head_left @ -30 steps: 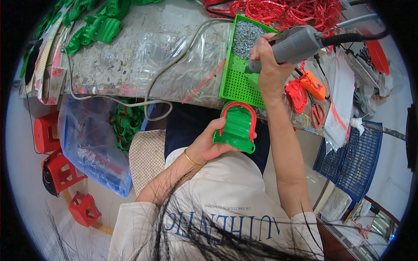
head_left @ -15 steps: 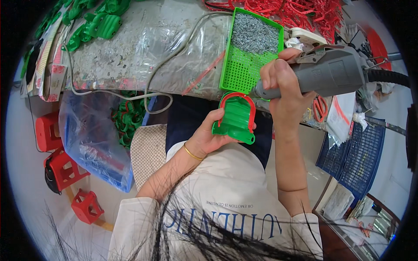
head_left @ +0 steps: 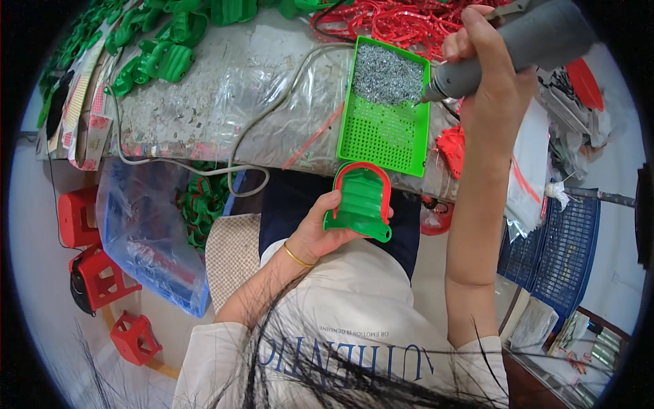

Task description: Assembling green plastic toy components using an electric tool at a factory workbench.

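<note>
My left hand (head_left: pixel 323 228) grips a curved green plastic shell (head_left: pixel 363 198) by its left and lower edges, in front of the table. A red U-shaped strip (head_left: pixel 385 187) lies along the shell's rim. Up at the right, my right hand (head_left: pixel 494 65) is closed round a grey power screwdriver (head_left: pixel 524 44). Its tip hangs over the right side of a green perforated tray (head_left: pixel 385 140), by a heap of small silver screws (head_left: pixel 388 75). Whether a screw sits on the tip is too small to tell.
Green plastic parts (head_left: pixel 167 61) cover the table's far left, and red strips (head_left: pixel 381 20) pile up behind the tray. A grey cable (head_left: pixel 238 129) loops over the front edge. A plastic-lined blue bin (head_left: pixel 153 238) stands left of me, with red stools (head_left: pixel 102 276) beyond.
My right hand has carried the screwdriver up and away from the shell's rim to the screw heap. The left hand still holds the shell, slightly lower in view.
</note>
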The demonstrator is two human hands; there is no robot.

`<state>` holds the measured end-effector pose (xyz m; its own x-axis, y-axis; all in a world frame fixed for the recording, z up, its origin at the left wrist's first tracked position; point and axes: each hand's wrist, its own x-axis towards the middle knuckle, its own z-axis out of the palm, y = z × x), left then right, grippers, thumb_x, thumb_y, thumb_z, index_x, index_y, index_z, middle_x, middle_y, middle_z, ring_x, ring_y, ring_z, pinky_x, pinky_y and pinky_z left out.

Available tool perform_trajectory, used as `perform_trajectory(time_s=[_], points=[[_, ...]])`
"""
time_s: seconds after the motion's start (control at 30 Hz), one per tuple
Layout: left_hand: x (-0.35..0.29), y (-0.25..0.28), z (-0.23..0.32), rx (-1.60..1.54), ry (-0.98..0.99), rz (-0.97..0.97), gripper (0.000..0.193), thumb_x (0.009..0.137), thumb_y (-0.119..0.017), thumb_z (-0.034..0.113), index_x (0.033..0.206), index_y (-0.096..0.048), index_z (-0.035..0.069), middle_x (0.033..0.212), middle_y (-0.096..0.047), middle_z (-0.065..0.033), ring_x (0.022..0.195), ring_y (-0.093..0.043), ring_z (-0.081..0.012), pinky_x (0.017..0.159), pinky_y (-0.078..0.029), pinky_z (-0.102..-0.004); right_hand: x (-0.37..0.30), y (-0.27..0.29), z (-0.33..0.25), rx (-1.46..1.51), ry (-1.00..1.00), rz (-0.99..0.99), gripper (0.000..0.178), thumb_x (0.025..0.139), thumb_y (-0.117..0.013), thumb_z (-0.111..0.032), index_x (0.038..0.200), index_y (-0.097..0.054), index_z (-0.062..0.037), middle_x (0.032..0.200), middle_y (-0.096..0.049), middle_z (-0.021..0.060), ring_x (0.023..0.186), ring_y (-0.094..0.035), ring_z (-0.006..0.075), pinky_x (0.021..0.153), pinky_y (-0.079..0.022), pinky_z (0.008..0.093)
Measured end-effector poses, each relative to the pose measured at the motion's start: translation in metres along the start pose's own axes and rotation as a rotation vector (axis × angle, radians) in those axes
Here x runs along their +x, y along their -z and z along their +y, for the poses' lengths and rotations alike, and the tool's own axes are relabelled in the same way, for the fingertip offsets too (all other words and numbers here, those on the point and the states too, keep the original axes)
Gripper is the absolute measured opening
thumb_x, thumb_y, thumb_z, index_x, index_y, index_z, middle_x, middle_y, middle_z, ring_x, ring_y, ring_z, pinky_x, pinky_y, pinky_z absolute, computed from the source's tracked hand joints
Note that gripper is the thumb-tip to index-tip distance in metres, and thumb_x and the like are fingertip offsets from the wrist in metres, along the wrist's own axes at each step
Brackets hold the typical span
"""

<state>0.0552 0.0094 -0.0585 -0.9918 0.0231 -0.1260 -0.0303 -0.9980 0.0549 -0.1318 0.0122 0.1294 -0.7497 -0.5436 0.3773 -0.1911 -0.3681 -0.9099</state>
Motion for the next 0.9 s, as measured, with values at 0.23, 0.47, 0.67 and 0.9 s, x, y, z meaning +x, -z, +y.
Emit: perform_trajectory(time_s=[0.23, 0.47, 0.67, 0.9], points=[[0.001, -0.012, 0.004, 0.035, -0.035, -0.035, 0.07, 0.083, -0.058, 0.045, 0.134, -0.039, 0.0, 0.127, -0.05, -0.022, 0.117, -0.05, -0.0352, 0.097, -0.043, -0.0491, 0.0, 0.01, 0.001, -0.356, 0.098, 0.017, 0.03, 0.083, -0.067, -0.014, 0.105, -0.055, 0.0011, 0.081, -0.058, 0.0049, 0.076, -0.057, 0.012, 0.069, -0.045, 0.0255], [-0.001, -0.018, 0.011, 0.151, -0.105, -0.044, 0.074, 0.081, -0.062, 0.043, 0.137, -0.034, 0.004, 0.127, -0.05, -0.0173, 0.117, -0.051, -0.0307, 0.097, -0.044, -0.0463, -0.087, 0.052, 0.018, -0.762, -0.231, -0.204, 0.018, 0.086, -0.062, -0.011, 0.1, -0.061, 0.0012, 0.087, -0.063, 0.0045, 0.077, -0.058, 0.0093, 0.069, -0.047, 0.023], [0.002, -0.02, 0.009, 0.263, -0.203, 0.042, 0.077, 0.08, -0.067, 0.035, 0.141, -0.026, 0.01, 0.131, -0.046, -0.0093, 0.116, -0.052, -0.0226, 0.094, -0.047, -0.0399, -0.115, 0.054, 0.036, -0.736, -0.553, -0.381, 0.012, 0.086, -0.061, -0.007, 0.095, -0.061, 0.0019, 0.08, -0.063, 0.0025, 0.069, -0.057, 0.0058, 0.063, -0.046, 0.0213], [0.003, -0.016, 0.004, 0.358, -0.346, 0.03, 0.092, 0.076, -0.072, 0.043, 0.145, -0.018, 0.014, 0.135, -0.042, -0.0062, 0.12, -0.048, -0.0194, 0.096, -0.045, -0.0374, -0.12, 0.051, 0.039, -0.691, -0.599, -0.311, 0.012, 0.085, -0.06, -0.004, 0.095, -0.059, 0.0028, 0.08, -0.062, 0.0019, 0.067, -0.056, 0.0048, 0.062, -0.046, 0.02]])
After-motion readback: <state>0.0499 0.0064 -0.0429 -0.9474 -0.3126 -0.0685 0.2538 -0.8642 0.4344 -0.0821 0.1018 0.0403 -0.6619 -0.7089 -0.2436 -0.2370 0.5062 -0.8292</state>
